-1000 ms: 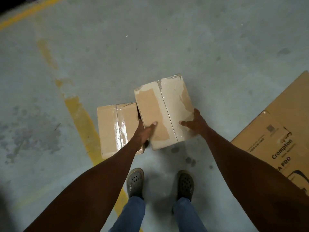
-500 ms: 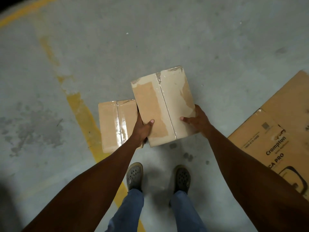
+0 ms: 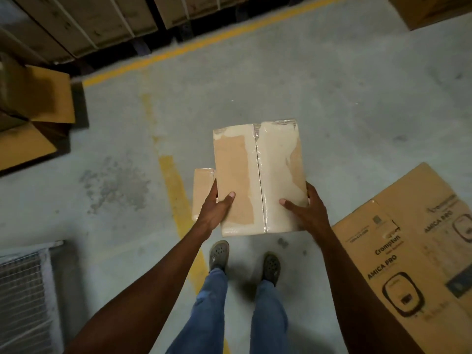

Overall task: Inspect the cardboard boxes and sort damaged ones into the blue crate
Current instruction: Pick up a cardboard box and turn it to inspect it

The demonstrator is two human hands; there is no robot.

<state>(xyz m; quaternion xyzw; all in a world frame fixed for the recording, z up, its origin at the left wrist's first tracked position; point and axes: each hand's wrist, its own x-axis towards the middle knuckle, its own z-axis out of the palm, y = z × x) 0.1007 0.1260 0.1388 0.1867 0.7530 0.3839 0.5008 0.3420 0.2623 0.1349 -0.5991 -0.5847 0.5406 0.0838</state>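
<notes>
I hold a taped cardboard box (image 3: 258, 175) in the air in front of me, its top face torn, with pale peeled patches. My left hand (image 3: 217, 208) grips its left edge, thumb on top. My right hand (image 3: 306, 210) grips the right edge, thumb on top too. A second taped box (image 3: 203, 190) lies on the floor below, mostly hidden behind the held box and my left hand. No blue crate is in view.
A large flattened printed carton (image 3: 408, 251) lies on the floor at right. Open cartons (image 3: 33, 118) sit at left, a wire-mesh cage (image 3: 23, 297) at lower left, stacked cartons (image 3: 89, 24) along the back. A yellow floor line (image 3: 178, 200) runs between my feet.
Both hands have raised the torn box off the floor and squared it up. The view has tilted up, showing the cartons at the back and left.
</notes>
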